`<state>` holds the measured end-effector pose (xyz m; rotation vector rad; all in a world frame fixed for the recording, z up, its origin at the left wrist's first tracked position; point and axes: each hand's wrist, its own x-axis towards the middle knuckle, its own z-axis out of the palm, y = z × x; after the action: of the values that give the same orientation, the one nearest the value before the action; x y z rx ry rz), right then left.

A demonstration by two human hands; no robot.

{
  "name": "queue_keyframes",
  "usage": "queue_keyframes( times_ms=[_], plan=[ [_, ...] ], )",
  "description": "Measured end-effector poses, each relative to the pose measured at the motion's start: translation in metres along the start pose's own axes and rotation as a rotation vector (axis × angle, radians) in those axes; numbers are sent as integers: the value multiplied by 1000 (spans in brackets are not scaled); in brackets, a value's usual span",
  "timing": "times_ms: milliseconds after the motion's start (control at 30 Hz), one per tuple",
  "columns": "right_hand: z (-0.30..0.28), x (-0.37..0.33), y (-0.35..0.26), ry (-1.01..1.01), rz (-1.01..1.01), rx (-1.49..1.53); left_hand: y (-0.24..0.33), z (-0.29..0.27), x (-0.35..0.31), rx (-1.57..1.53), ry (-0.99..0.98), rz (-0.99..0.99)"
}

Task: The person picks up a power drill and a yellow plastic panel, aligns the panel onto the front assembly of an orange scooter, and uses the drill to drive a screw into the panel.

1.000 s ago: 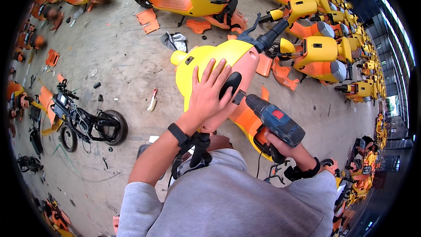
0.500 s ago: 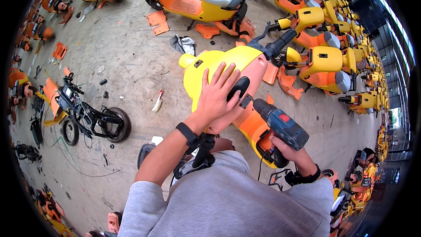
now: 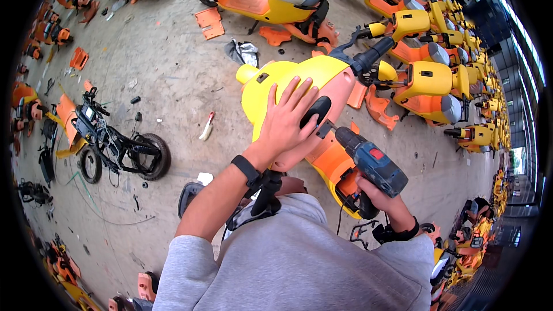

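My left hand (image 3: pixel 286 116) lies flat on the yellow and pink front cover (image 3: pixel 259 93) of a scooter, fingers spread. Its thumb reaches over the black oval panel (image 3: pixel 316 110) on the cover. In my right hand (image 3: pixel 373 192) is a dark blue cordless drill (image 3: pixel 374 161) with a red patch, gripped by its handle. The drill's tip meets the small dark bracket (image 3: pixel 325 129) at the edge of the cover; the exact contact point is too small to make out. A black handlebar grip (image 3: pixel 374 55) sticks out at the upper right, and the orange footboard (image 3: pixel 331 158) shows below the drill.
Rows of yellow scooters (image 3: pixel 427 76) stand to the right, another scooter (image 3: pixel 276 8) at the back. On the left sits a stripped black scooter frame (image 3: pixel 121 147). Loose orange panels (image 3: pixel 210 23) and a silver-grey cover (image 3: pixel 245 53) lie on the concrete floor. Far people crouch among scooters.
The view has shifted very slightly. My left hand stays flat on the cover, and the drill remains against the bracket in my right hand.
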<state>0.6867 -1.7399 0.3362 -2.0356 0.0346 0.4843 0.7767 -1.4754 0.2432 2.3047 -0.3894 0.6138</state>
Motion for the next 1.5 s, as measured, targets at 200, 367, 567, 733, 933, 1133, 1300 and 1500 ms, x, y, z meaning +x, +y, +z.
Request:
queue_keyframes(
  times_ms=[200, 367, 567, 733, 933, 1133, 1300, 1500],
  plan=[
    [-1, -1, -1, -5, 8, 14, 1, 0, 0, 10, -7, -2],
    [-2, 0, 2, -15, -1, 5, 0, 0, 0, 20, -10, -1],
    [-5, 2, 5, -31, -25, 38, 0, 1, 0, 27, -19, -2],
    [-5, 2, 5, -16, -82, -16, 1, -1, 0, 31, -19, -2],
    [-5, 1, -1, -20, -39, 22, 0, 3, 0, 18, 35, 25],
    [-5, -1, -4, -32, -28, 66, 2, 0, 0, 35, -12, 12],
    [-1, -1, 9, 26, -163, -19, 0, 2, 0, 44, 1, 13],
    [1, -6, -1, 14, 44, 114, 0, 4, -1, 67, 26, 88]
  ],
)
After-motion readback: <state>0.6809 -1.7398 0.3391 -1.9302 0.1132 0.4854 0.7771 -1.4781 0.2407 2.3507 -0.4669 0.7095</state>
